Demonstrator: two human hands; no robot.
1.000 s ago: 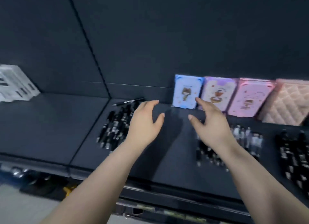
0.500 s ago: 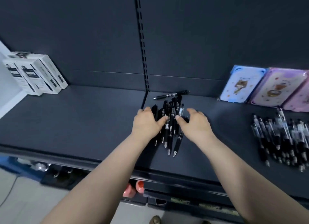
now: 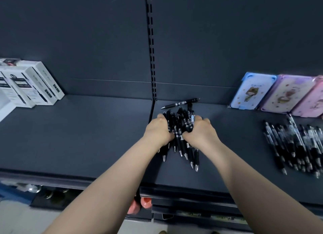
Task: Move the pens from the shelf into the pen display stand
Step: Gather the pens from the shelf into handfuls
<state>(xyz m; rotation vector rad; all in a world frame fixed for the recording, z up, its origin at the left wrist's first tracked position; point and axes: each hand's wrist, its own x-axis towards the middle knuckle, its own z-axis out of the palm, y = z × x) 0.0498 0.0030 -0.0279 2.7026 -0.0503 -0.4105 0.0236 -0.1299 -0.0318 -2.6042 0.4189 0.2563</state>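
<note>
Now, L hand (image 3: 160, 129) & R hand (image 3: 201, 130) clamp a heap of black pens (image 3: 178, 122) from both sides, fingers curled on them, mid-shelf (image 3: 87, 129); one stray pen (image 3: 180, 103) lies just behind.

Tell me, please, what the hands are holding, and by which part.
The pen bunch; left hand and right hand clasp it, the grip at mid-barrel.

White boxes (image 3: 33, 87) left, 3 pastel cases (image 3: 286, 94) right.

l hand (image 3: 160, 129) + r hand (image 3: 201, 131) curled inward, arms outstretched
</note>
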